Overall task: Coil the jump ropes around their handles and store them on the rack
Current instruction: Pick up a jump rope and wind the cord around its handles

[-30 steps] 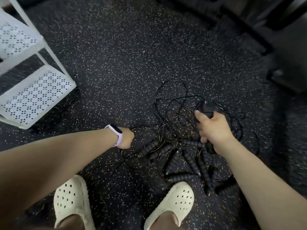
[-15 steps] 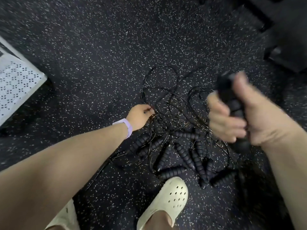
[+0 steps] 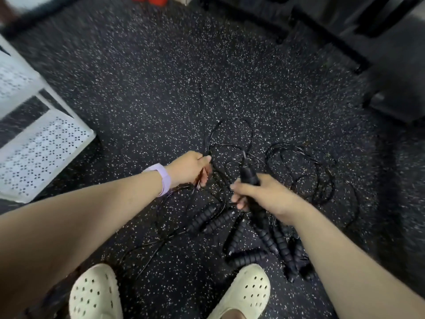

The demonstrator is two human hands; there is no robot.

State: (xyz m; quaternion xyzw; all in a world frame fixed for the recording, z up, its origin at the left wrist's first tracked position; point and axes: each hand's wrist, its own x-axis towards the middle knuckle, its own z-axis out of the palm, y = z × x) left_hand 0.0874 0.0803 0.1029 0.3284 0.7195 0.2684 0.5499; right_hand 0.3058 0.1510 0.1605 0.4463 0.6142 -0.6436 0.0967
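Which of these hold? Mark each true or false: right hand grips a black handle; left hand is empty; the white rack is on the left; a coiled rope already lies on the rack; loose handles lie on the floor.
1. The right hand grips a black handle: true.
2. The left hand is empty: false, it pinches a thin black cord.
3. The white rack is on the left: true.
4. A coiled rope lies on the rack: false, none shows there.
5. Loose handles lie on the floor: true.
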